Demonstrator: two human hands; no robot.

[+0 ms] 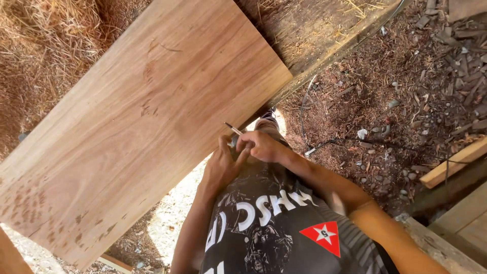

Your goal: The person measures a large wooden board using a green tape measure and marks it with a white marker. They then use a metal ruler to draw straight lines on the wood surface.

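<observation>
A wide reddish-brown wooden plank (147, 116) runs slantwise from the lower left to the top centre. Both hands meet in front of my dark printed shirt, just off the plank's near edge. My right hand (263, 146) is closed around a thin pencil (233, 129) whose tip points up-left toward the plank. My left hand (223, 163) cups against the right hand and the pencil's lower end; what its fingers grip is hidden.
Dry straw (40, 45) lies at the upper left. Wood chips and bark cover the ground (406, 86) at the right, with a thin black cable (304, 109) across it. Pale wood offcuts (454, 162) lie at the right edge. A second darker board (314, 30) sits behind the plank.
</observation>
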